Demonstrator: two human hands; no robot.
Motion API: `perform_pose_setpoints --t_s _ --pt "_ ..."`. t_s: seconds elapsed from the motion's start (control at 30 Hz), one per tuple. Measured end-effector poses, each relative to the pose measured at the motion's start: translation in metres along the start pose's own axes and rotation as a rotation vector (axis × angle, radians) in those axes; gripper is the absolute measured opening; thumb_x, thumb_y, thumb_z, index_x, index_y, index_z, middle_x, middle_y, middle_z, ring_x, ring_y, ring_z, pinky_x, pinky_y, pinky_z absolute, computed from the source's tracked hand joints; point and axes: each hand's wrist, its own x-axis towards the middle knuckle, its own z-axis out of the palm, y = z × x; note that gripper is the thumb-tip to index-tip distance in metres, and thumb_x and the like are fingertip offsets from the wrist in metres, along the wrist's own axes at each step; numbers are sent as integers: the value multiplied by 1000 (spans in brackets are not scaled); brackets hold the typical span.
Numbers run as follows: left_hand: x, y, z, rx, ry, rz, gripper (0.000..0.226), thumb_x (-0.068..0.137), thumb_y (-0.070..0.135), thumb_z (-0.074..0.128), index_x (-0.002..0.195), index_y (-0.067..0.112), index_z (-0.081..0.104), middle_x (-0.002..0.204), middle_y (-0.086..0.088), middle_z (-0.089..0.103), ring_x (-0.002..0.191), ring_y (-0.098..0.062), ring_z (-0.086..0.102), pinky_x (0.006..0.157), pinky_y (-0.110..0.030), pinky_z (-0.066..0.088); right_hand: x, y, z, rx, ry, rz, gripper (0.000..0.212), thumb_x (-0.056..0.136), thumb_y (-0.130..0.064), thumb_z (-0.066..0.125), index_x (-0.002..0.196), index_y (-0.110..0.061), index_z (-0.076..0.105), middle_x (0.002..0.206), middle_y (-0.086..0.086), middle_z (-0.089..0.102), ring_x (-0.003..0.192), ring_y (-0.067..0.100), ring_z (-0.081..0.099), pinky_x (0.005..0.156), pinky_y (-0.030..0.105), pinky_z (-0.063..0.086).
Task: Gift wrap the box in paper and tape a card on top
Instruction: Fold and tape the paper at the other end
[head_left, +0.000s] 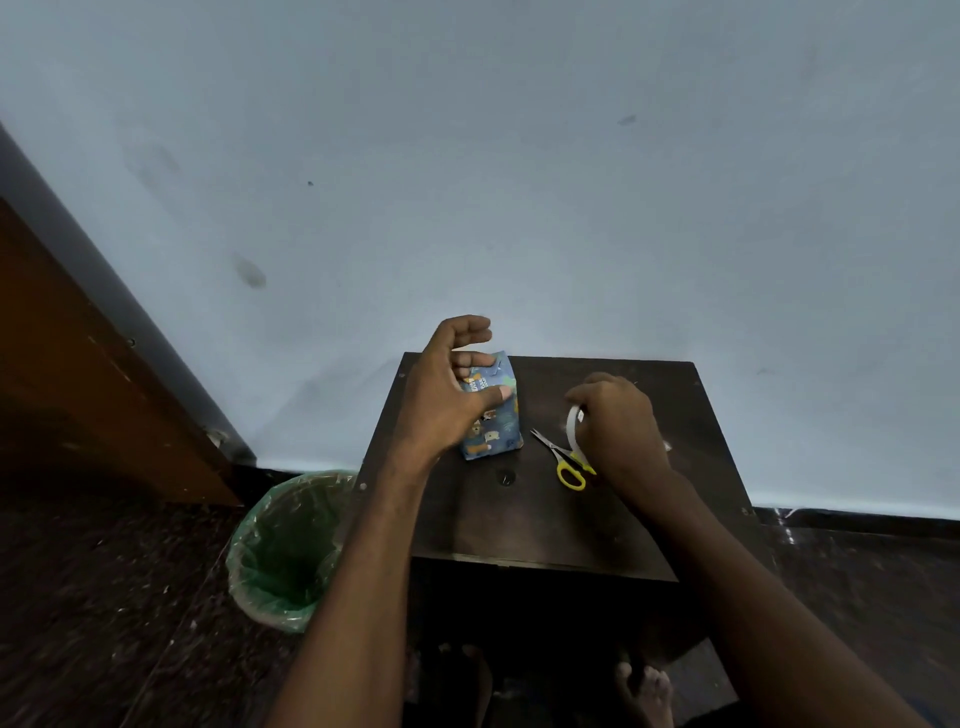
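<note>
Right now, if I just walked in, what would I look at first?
Probably the box, wrapped in blue paper with little animals, at the back left of the dark table; the left hand rests on it with its thumb across the top. Next, the yellow-handled scissors lying just right of it, beside the right hand gripping a tape roll. A green-lined bin stands on the floor to the left.

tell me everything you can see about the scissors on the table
The scissors are small, with yellow loop handles and slim metal blades. They lie flat on the dark table, blades slightly parted and pointing away toward the wrapped box, handles nearer the person. The right hand, holding tape, partly overlaps one handle loop.
</note>
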Motion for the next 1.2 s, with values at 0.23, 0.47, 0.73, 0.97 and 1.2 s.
perform_pose_setpoints --t_s 0.23,0.47,0.73,0.97,1.2 --pt "3 -10 -11 -18 -24 9 72 72 5 94 131 29 60 125 7 71 108 -11 74 96 -36 60 2 -17 5 -24 16 -82 19 73 -3 68 86 -12 77 86 5 73 87 32 67 74 39 49" --pt "-1 -12 -14 -75 3 17 56 66 13 92 116 28 71 117 9 77 106 -9 74 97 -48 61 6 -68 -24 741 241 -121 34 91 7 57 113 -10 76 112 -3 76 107 9 70 90 25 57" --pt "-2 -15 -16 -148 51 -27 53 71 -1 95 114 23 73 118 4 78 108 -13 75 98 -36 62 5 -73 -14 737 85 -52 43 91 -3 69 124 -21 48 107 -10 76 107 4 70 90 40 59" --pt "-9 -9 -22 6 41 52 54 77 12 94 120 29 66 106 10 81 99 -10 76 91 -35 60 8 -68 -15 702 55 -157 56 86 -3 75 129 -19 44 101 -7 74 106 7 71 92 38 58" --pt "-10 -10 -22 2 39 30 53 79 13 94 122 25 66 94 9 83 108 -4 74 95 -36 57 11 -64 -14 707 36 -189 58 85 2 78 129 -20 48 94 -3 71 98 7 70 88 29 56"
